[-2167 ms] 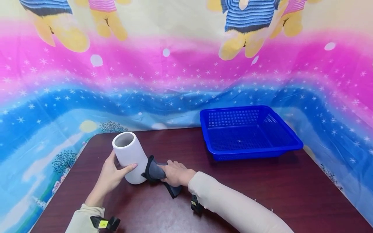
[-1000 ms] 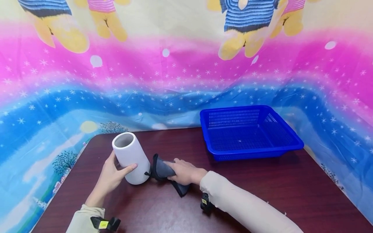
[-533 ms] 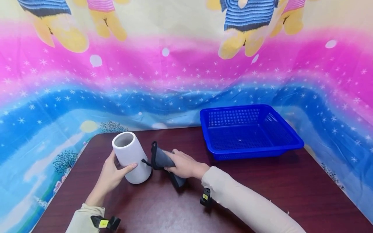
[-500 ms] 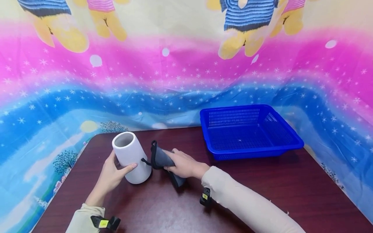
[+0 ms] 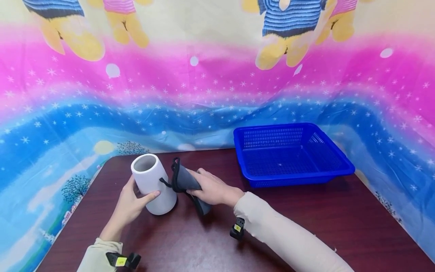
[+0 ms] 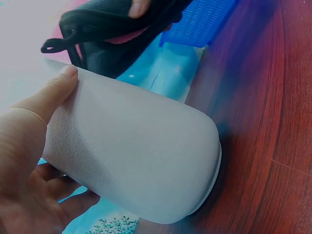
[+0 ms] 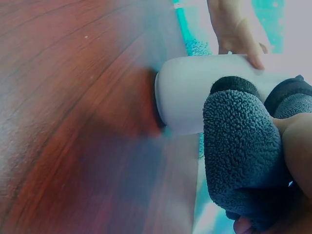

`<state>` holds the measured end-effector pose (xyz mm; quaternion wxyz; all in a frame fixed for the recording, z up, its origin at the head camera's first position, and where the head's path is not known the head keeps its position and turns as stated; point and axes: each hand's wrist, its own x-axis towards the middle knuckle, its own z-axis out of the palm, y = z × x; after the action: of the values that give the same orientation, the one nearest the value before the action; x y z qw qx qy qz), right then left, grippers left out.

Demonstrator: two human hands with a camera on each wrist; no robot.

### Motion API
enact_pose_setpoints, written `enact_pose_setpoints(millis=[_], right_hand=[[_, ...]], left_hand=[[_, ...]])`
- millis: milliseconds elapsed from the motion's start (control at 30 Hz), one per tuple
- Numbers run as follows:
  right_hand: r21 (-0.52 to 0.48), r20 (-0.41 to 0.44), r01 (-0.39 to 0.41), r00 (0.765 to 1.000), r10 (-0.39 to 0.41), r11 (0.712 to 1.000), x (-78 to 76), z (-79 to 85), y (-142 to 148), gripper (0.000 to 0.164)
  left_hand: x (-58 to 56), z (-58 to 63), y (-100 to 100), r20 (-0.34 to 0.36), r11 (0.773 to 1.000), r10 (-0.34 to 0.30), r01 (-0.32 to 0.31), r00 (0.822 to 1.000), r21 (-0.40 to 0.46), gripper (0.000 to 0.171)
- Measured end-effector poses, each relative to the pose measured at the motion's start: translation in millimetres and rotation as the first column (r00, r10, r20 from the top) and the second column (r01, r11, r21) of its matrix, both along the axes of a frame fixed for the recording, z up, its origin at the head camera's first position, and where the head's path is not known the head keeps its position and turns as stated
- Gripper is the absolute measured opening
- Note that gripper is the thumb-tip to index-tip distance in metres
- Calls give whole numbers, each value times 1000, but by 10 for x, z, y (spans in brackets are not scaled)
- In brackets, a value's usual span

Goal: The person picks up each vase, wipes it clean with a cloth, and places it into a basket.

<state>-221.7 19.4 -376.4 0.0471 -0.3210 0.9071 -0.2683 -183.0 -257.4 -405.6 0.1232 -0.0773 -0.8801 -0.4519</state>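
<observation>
A white tapered vase [image 5: 154,185] with a wide open mouth stands on the table in the head view. My left hand [image 5: 127,206] grips it from the left, thumb across the front and fingers round the far side. In my right hand [image 5: 212,187] is a bunched dark grey cleaning cloth [image 5: 187,178] with black edging and a hanging loop. The loop overlaps the vase's right side in the head view. The right wrist view shows the fluffy pile of the folded cloth [image 7: 239,141] close to the vase [image 7: 187,90]. Fingers under the cloth are partly hidden.
A blue perforated plastic basket [image 5: 295,179] sits at the back right of the dark red-brown wooden table [image 5: 289,223]. A patterned backdrop [image 5: 217,94] hangs right behind the table. Black wrist devices [image 5: 123,260] are worn over the beige sleeves.
My right hand first moved right with the cloth, then rose beside the vase and drifted slightly back left. The cloth's lower flap came up too. My left hand and the vase stayed put.
</observation>
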Motion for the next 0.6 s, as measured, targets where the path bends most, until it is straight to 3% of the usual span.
enact_pose_setpoints(millis=[333,600], right_hand=[[-59,8,10,1000,-10,998,32,128,-86,73],[-62,-35,5,999,-8,998,48,216,-205,76]], left_hand=[[4,8,8,12,1000,-8,8,1000,3,80],[3,10,5,-3,1000,-12,12,1000,-1,79]])
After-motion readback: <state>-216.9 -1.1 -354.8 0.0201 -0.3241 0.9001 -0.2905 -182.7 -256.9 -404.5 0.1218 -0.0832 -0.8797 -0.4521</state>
